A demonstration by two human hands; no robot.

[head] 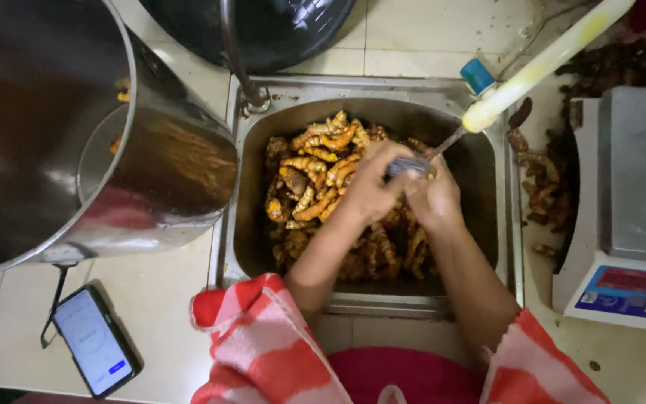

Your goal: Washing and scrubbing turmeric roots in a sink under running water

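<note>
A steel sink point(256, 150) holds a heap of orange-yellow turmeric roots point(315, 168). Both my hands are over the heap, under a stream of water point(443, 144) that runs from a pale hose point(540, 67). My left hand point(371, 183) and my right hand point(431, 196) are closed together around a root in the water, which is mostly hidden between them. Red-and-white striped sleeves cover my forearms.
A large steel pot point(54, 127) stands left of the sink, tilted, with roots inside. A phone point(95, 340) with a lit screen lies on the counter at lower left. A digital scale point(626, 217) stands at right, with dark root scraps point(543, 179) beside it. A faucet pipe point(237, 52) rises behind the sink.
</note>
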